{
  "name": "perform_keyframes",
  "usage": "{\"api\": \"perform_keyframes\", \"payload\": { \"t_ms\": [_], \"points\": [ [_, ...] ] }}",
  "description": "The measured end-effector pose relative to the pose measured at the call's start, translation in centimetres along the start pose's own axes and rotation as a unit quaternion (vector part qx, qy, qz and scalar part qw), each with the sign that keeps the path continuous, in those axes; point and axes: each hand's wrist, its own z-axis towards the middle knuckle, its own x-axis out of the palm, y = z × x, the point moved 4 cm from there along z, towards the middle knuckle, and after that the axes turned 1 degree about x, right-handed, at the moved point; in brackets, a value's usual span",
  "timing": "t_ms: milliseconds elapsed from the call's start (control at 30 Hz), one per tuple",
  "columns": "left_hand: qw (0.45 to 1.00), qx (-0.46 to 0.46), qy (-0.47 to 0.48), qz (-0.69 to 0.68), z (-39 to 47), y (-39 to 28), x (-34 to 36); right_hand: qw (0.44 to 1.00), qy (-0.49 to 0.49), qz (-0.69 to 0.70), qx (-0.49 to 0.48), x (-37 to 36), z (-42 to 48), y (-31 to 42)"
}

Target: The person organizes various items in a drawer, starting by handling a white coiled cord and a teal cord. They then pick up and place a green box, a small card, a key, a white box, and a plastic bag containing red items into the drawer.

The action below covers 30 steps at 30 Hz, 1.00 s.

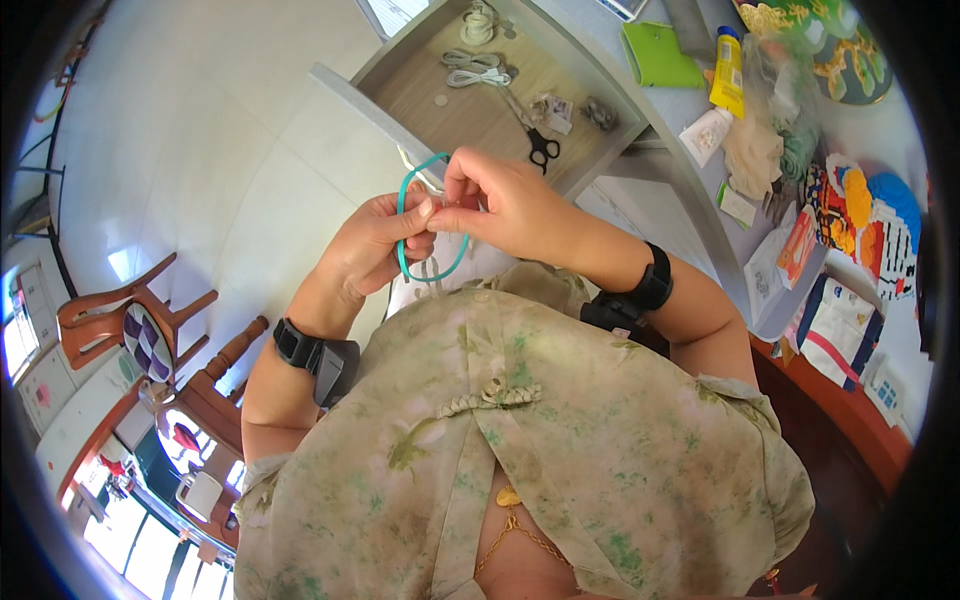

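Observation:
A teal cord loop (403, 259) hangs from my two hands in front of my shirt. My left hand (394, 236) grips one side of it, with the thumb laid over the fingers. Thumb and fingers of my right hand (487, 196) pinch at a small spot close to the left thumb; the fingers hide what exactly they hold there. Just beyond the hands is a pulled-out drawer (412, 112) with black-handled scissors (543, 148), coiled white cables (478, 76), a white cord bundle (478, 26) and small plastic packets (555, 112).
On the right, a desk (675, 112) carries a green pouch (660, 56), a yellow tube (727, 71), a white tube (706, 136), plastic bags (754, 154) and a striped cloth pouch (840, 330). A wooden chair (150, 322) stands on the tiled floor at left.

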Motion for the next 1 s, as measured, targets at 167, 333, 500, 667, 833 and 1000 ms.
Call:
{"api": "perform_keyframes", "payload": {
  "t_ms": [167, 333, 500, 667, 833, 1000],
  "points": [
    [0.999, 0.021, -0.028, 0.038, -0.4, 0.6, 0.1, 0.999, 0.038, 0.006, 0.011, 0.8, 0.0, -1.1],
    [0.990, 0.038, -0.055, 0.121, -0.4, 0.9, 0.0, 0.998, 0.057, -0.005, 0.032, 1.5, 0.0, -1.9],
    [0.989, 0.071, -0.052, 0.119, -0.8, 0.3, -0.7, 0.995, 0.015, -0.075, 0.056, -0.6, 1.6, -4.5],
    [0.989, 0.120, -0.055, 0.071, -1.7, -1.6, -1.7, 0.897, -0.063, -0.420, 0.120, -7.6, 3.9, -14.0],
    [0.990, 0.123, -0.048, 0.053, -1.9, -2.2, -2.3, 0.852, -0.051, -0.480, 0.201, -9.1, 6.2, -15.5],
    [0.990, 0.118, -0.053, 0.057, -1.9, -2.4, -2.2, 0.837, 0.003, -0.500, 0.221, -8.6, 8.1, -17.4]
  ]
}}
